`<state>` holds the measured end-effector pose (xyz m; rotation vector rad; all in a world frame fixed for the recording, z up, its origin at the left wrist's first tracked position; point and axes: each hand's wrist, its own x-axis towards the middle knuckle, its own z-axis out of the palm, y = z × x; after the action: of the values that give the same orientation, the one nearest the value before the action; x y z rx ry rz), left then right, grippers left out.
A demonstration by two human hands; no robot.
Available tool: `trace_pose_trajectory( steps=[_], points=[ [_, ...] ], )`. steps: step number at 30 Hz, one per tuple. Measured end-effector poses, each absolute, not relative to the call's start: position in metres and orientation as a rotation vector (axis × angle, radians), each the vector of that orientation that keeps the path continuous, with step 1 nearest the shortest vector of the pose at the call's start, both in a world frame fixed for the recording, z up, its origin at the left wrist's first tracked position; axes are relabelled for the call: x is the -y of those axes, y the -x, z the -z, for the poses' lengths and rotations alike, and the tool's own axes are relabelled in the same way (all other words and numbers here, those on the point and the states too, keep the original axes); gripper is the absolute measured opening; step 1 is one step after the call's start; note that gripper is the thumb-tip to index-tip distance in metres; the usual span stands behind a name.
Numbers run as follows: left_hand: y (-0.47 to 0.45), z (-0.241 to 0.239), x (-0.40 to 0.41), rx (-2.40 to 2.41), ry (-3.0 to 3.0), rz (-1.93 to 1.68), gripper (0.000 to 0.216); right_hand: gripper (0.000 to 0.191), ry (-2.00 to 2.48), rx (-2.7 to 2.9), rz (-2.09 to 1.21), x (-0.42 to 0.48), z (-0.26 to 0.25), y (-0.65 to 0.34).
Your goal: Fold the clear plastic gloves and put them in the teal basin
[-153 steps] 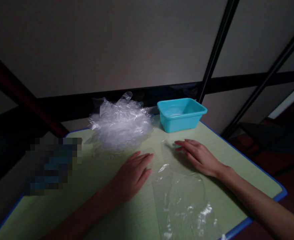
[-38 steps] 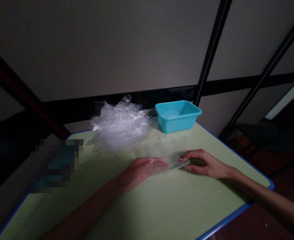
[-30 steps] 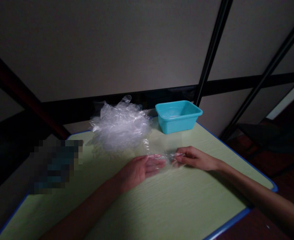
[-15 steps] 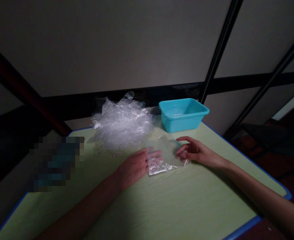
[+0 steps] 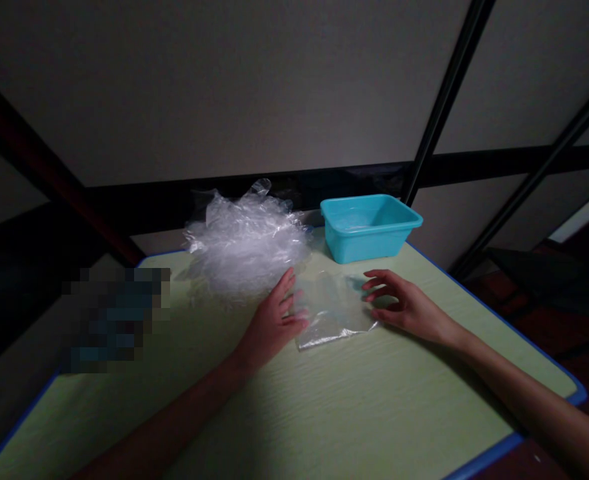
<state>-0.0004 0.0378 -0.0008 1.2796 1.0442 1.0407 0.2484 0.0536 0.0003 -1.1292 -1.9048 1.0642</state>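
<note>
A clear, flat piece of thin plastic [image 5: 331, 313], like a small bag or a folded disposable glove, lies on the table between my hands. My left hand [image 5: 269, 323] is at its left edge, fingers apart, the fingertips over or against the plastic; whether they touch it I cannot tell. At the right edge, my right hand [image 5: 409, 307] is open with loosely curved fingers, holding nothing. Beyond my left hand sits a heap of clear plastic gloves [image 5: 247, 240], crumpled together. A turquoise plastic basin [image 5: 367, 245] stands behind the flat piece, to the right of the heap.
The light green table [image 5: 374, 400] has a blue edge. Behind it rises a grey panelled wall [image 5: 254, 87] with dark strips. A pixelated dark-blue item [image 5: 117, 320] is at the table's left edge. On the right, past the table, is a dark piece of furniture [image 5: 549, 277].
My left hand has drawn its fingers out from under the plastic and turned upward at the edge. My right hand has opened and moved slightly right, off the plastic.
</note>
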Motion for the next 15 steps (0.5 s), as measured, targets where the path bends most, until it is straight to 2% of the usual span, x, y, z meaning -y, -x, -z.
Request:
trace_pose_trajectory(
  steps=[6,11,13,15],
  points=[
    [0.003,0.011,-0.038,-1.129,-1.514,-1.062,0.078,0.048,1.176,1.953,-0.945,-0.054,0.005,-0.249],
    [0.002,0.012,-0.029,-1.286,-2.071,-1.061,0.064,0.039,1.136,2.088,-0.673,-0.047,0.001,-0.248],
    [-0.002,0.008,-0.019,-1.258,-2.298,-0.915,0.061,0.044,1.042,2.271,-0.522,-0.041,-0.003,-0.247],
    [-0.006,0.005,-0.007,-1.135,-2.474,-0.694,0.064,0.057,0.932,2.518,-0.428,-0.036,-0.005,-0.244]
  ],
)
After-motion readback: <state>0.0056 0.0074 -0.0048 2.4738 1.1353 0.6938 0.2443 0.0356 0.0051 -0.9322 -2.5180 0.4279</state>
